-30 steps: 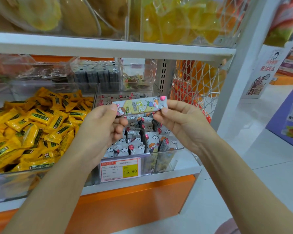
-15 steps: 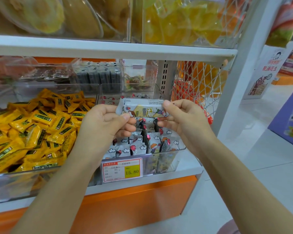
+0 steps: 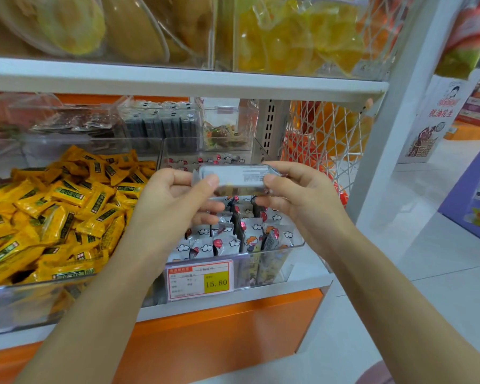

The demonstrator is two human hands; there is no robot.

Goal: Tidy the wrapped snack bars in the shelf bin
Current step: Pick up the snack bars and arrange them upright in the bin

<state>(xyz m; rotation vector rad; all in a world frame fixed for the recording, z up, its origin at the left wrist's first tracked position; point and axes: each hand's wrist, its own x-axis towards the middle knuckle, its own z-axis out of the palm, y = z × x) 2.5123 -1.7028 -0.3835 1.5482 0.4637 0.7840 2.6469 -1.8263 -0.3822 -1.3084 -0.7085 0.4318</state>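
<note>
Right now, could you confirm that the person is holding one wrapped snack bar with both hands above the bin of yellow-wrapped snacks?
Not quite. The head view shows the left hand and right hand holding the wrapped snack bar above the clear bin of cloud-printed bars; the yellow-wrapped snacks lie in the neighbouring bin.

**What we cannot make out**

The bar (image 3: 234, 177) is blurred and we cannot read its print. The left hand (image 3: 175, 200) and right hand (image 3: 297, 198) cover its ends and hide the middle of the bin (image 3: 294, 261). Small print on the tag (image 3: 200, 281) is too fine to read. The left edge cuts off the yellow packs (image 3: 53, 212).
</note>
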